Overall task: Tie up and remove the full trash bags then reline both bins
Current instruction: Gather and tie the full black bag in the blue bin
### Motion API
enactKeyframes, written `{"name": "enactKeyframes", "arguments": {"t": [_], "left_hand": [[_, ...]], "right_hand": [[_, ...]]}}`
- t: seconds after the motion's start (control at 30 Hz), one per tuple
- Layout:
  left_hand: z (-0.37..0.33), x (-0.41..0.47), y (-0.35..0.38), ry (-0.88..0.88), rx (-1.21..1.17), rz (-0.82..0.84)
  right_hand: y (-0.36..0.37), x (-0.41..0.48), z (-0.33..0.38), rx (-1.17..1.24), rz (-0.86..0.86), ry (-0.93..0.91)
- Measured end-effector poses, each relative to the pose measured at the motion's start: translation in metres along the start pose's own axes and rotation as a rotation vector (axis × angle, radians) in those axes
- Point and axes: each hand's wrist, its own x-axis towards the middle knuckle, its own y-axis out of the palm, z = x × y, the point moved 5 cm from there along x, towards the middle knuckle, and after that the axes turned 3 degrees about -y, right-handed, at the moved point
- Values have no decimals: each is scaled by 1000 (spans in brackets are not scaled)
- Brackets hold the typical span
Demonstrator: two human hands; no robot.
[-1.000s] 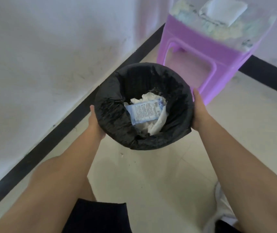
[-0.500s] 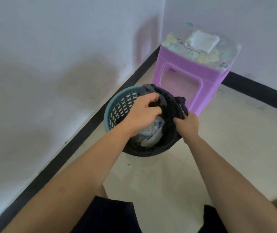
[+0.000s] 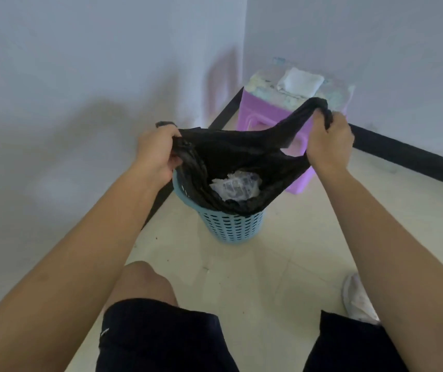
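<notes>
Film, thin and black: the trash bag [image 3: 231,154] looks soft, slack and light, with only some crumpled wrappers [image 3: 236,185] lying in its belly. The fingers of my left hand [image 3: 155,151] are curled tight round one bunched handle. Those of my right hand [image 3: 327,140] are curled round the other, which is held higher and farther out.

Between my two sets of fingers the mouth is stretched into a long slot running left to right, tilted up toward the right and open upward and toward me. Below my fingers the body of the bag hangs into the blue perforated bin [image 3: 232,224] — its bottom sits inside, not yet lifted clear.

The handles are the place to hold. Bunched film gives purchase, where flat film would, I judge, slip or tear if yanked — so a steady pull straight up suits it. Beyond my right fingers stands a purple stool [image 3: 255,108].
</notes>
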Motion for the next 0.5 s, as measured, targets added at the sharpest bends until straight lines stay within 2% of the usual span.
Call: {"name": "enactKeyframes", "arguments": {"t": [0.07,0.13,0.27,0.37,0.5], "left_hand": [[-7,5,-8,-29,-141,-76],[-20,6,-15,60,-223,-141],[-48,-7,-13,318,-280,-110],[-58,-19,0,462,-155,-63],[-25,-9,3,349,-68,24]], "right_hand": [[-18,13,9,114,-81,29],[-29,24,16,240,-101,71],[-35,30,37,433,-3,43],[-27,19,45,443,105,-69],[-3,0,15,294,237,-107]]}}
